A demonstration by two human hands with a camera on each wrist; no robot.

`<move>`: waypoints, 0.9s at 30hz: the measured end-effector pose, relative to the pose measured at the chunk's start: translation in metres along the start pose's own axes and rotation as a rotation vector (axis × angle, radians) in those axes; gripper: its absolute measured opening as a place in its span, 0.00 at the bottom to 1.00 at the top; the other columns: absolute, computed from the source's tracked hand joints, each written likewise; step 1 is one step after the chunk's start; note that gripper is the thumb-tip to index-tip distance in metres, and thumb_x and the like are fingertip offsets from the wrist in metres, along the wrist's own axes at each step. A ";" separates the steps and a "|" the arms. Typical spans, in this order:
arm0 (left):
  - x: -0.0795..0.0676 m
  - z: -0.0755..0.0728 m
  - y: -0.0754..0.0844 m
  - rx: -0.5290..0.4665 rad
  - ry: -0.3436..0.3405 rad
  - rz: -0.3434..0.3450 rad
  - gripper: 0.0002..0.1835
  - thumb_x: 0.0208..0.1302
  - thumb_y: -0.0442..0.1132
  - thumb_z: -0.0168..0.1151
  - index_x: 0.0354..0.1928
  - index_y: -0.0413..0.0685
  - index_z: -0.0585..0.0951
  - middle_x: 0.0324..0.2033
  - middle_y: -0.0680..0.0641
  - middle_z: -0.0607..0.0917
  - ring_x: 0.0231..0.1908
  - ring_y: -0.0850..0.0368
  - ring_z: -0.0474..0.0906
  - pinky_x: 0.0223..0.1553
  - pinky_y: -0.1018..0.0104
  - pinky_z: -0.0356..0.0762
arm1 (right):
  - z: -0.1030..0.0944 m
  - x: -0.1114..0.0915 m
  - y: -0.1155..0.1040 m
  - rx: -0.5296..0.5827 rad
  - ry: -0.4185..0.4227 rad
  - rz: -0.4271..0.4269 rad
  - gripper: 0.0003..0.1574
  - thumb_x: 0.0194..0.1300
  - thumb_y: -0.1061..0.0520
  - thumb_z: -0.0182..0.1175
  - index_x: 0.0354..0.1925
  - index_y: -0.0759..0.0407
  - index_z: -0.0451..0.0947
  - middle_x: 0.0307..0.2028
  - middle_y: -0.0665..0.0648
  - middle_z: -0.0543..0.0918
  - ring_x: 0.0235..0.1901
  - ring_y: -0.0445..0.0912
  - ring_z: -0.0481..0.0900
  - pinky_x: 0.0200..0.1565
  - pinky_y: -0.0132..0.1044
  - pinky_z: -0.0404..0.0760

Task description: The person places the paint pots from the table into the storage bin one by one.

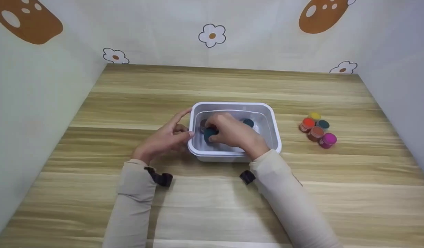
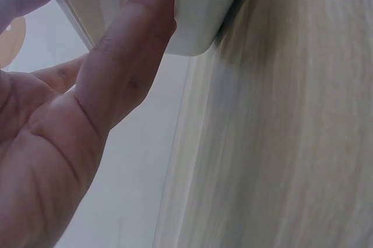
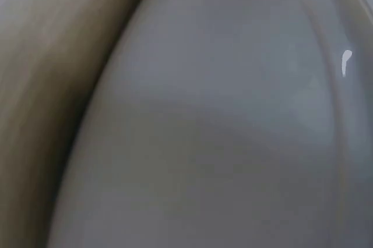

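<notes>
I am watching the right hand (image 1: 230, 129) working inside the white tub (image 1: 220, 156), its fingers clamping on a dark teal jar (image 1: 208, 136) near the tub's left end, while the left hand (image 1: 165, 134) is steadying that end with its fingers spreading apart against the rim. I am judging the work to be partway: a greyish jar (image 1: 203, 124) and a second teal jar (image 1: 248, 122) are also sitting in the tub, while yellow (image 1: 314, 116), red (image 1: 307, 124), green (image 1: 323, 124), brown (image 1: 316, 133) and magenta jars (image 1: 328, 140) are remaining clustered outside, on the table (image 1: 205, 213) to the right
</notes>
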State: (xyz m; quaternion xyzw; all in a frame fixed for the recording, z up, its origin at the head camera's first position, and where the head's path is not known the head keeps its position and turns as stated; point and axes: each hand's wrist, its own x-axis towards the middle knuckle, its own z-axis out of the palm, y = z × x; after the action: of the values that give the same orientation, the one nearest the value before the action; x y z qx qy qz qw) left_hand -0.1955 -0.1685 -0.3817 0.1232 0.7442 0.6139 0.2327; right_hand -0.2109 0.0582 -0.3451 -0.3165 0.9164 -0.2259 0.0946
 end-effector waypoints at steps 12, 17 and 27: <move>0.000 0.000 0.001 0.016 0.006 0.000 0.44 0.67 0.43 0.62 0.78 0.70 0.50 0.50 0.36 0.78 0.46 0.49 0.80 0.45 0.52 0.84 | 0.014 0.007 -0.004 -0.070 0.020 0.008 0.12 0.60 0.63 0.69 0.44 0.65 0.84 0.36 0.59 0.82 0.36 0.48 0.75 0.41 0.41 0.80; -0.001 0.000 0.001 0.019 0.006 0.001 0.44 0.67 0.42 0.62 0.78 0.70 0.50 0.50 0.36 0.77 0.45 0.49 0.80 0.44 0.52 0.84 | 0.018 0.008 -0.004 -0.073 0.035 0.022 0.11 0.60 0.62 0.68 0.43 0.64 0.84 0.36 0.59 0.82 0.34 0.48 0.75 0.38 0.40 0.79; -0.001 -0.001 0.000 0.026 -0.001 0.002 0.44 0.68 0.44 0.62 0.78 0.70 0.49 0.51 0.36 0.77 0.46 0.49 0.81 0.45 0.51 0.84 | 0.018 0.006 -0.005 -0.076 0.041 0.020 0.12 0.60 0.64 0.68 0.44 0.64 0.83 0.37 0.60 0.83 0.35 0.47 0.75 0.39 0.41 0.80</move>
State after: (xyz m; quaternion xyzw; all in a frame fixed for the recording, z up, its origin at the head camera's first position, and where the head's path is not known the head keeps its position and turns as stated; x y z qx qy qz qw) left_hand -0.1948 -0.1697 -0.3810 0.1274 0.7517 0.6045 0.2309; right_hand -0.2070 0.0442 -0.3586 -0.3061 0.9292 -0.1963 0.0661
